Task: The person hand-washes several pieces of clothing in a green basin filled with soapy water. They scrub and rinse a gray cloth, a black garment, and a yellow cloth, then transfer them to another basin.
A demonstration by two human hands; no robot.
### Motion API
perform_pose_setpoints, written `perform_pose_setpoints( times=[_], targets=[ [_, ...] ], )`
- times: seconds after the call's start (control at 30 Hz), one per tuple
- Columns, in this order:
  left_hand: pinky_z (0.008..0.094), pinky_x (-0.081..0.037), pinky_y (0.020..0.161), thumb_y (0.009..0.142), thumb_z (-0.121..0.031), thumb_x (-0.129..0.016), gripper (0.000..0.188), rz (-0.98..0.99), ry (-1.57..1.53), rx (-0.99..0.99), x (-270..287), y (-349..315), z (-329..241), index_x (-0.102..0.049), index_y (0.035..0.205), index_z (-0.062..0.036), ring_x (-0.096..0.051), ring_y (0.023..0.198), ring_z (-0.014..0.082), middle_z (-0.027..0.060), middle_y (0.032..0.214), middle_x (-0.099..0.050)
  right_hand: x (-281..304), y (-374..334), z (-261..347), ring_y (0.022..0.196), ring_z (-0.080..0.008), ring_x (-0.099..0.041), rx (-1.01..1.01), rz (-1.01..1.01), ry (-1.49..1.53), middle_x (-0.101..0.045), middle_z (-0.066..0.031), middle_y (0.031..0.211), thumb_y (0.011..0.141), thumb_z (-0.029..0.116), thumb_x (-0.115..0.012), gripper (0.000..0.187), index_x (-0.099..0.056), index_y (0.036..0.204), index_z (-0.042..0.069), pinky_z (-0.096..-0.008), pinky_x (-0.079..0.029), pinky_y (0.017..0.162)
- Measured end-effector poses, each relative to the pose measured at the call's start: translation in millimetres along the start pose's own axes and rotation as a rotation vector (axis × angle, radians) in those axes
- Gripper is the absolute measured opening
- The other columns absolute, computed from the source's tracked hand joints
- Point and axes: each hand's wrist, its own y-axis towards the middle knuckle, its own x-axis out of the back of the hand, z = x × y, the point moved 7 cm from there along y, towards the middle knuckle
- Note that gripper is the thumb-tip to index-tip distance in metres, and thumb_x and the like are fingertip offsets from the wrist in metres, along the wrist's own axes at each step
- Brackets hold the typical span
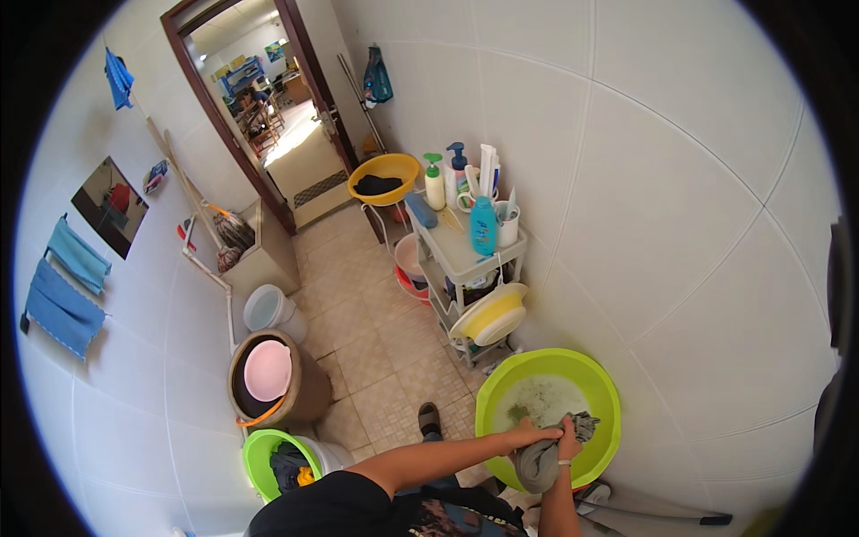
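Over a lime-green basin [610, 403] at the lower right, my hands are close together on a bunched, wet-looking grey cloth [539, 467]. My left hand [533, 434] reaches across from the left, its fingers closed on the cloth. Close beside it, my right hand [568, 445] grips the same cloth, and a gathered end sticks out past the fingers. The bulk of the cloth hangs below my hands by the basin's near side. Whether it is a garment cannot be told. Cloudy, sudsy water [546, 392] with dark specks lies in the basin.
A grey shelf cart [456, 255] with bottles stands beyond the basin, a yellow-and-white basin [489, 315] hanging on its side. At left are a green tub [259, 456] of clothes, a brown vat [313, 385] with a pink basin [267, 370], and a white bucket [291, 318]. A doorway opens at the back.
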Motion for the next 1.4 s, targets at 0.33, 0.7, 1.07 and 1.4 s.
perform_pose_setpoints(
  times=[0.33,0.7,1.07,1.4],
  targets=[
    [0.0342,-0.048,0.080,0.048,-0.008,-0.087,0.068,-0.446,-0.057,-0.481,124,-97,-8,-0.061,0.111,-0.0037,-0.059,0.095,0.0226,0.0106,0.097,-0.062,-125,-166,148,0.095,-0.0244,-0.067,0.006,0.639,0.629,-0.066,-0.0112,0.116,0.094,0.027,-0.070,0.047,-0.053,0.132,0.004,-0.0433,-0.055,0.088],
    [0.0380,-0.051,0.075,0.054,-0.008,-0.082,0.058,-1.647,-0.532,-0.199,269,-331,194,-0.055,0.103,0.0050,-0.060,0.087,0.0261,0.0150,0.097,-0.062,-189,-137,83,0.074,-0.0178,-0.066,-0.116,0.842,-0.218,-0.070,-0.0099,0.102,0.092,0.015,-0.068,0.026,-0.058,0.114,0.005,-0.0336,-0.056,0.074],
    [0.0436,-0.052,0.081,0.063,0.001,-0.077,0.057,-2.131,-0.650,0.312,359,-454,562,-0.053,0.114,0.0001,-0.062,0.096,0.0313,0.0165,0.106,-0.062,-252,-129,47,0.079,-0.0199,-0.066,-0.239,0.675,-0.315,-0.070,-0.0083,0.097,0.088,0.014,-0.068,0.026,-0.060,0.112,0.009,-0.0376,-0.057,0.073],
    [0.0425,-0.051,0.061,0.082,-0.008,-0.064,0.010,-1.772,-0.140,0.516,501,-453,582,-0.069,0.075,-0.0027,-0.066,0.065,0.0297,0.0151,0.067,-0.066,-416,-196,47,0.076,-0.0209,-0.068,-0.259,0.758,-0.302,-0.071,-0.0095,0.095,0.086,0.009,-0.069,0.022,-0.062,0.107,0.007,-0.0363,-0.057,0.067]
  ],
)
